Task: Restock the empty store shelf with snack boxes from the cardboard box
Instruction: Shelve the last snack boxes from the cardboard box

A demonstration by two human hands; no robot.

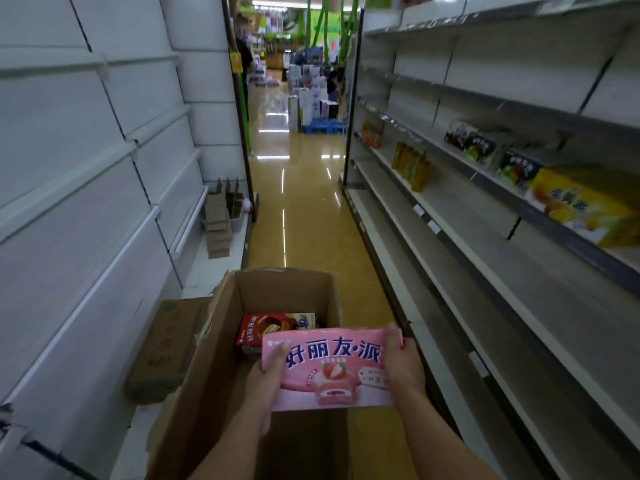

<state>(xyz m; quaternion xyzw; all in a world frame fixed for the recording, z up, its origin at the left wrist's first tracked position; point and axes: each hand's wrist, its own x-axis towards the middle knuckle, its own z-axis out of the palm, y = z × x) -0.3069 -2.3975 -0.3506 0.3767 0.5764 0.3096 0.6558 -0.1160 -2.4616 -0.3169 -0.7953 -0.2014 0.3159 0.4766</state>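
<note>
The pink snack box [327,368] is held face-up just above the open cardboard box [242,358], one short end in each of the hands: the left hand [268,370] has its thumb curled over the top face and its fingers hidden beneath, and the right hand [401,362] pinches the far end with its thumb over the upper edge. Both grips sit at the very ends, so the likeliest slip is the carton twisting or dropping back into the cardboard box if one hand lets go early on the swing to the right. Below it a red snack box [266,329] lies inside, with another pack partly hidden behind it (too little shows to tell what it is), and a falling carton could dent either. The shelf unit [485,244] on the right is close alongside, its lower tiers bare and an upper tier carrying a yellow carton [581,206], green-and-white boxes [498,155] and some yellow-orange packs [412,166]. The shelf lips stand out toward the aisle, so the pink carton's corner could catch one if brought in too low or tilted. A second cardboard case [166,348] sits on the floor at the left, touching or nearly touching the open one, and the glossy floor [294,209] could let the box slide if knocked.
</note>
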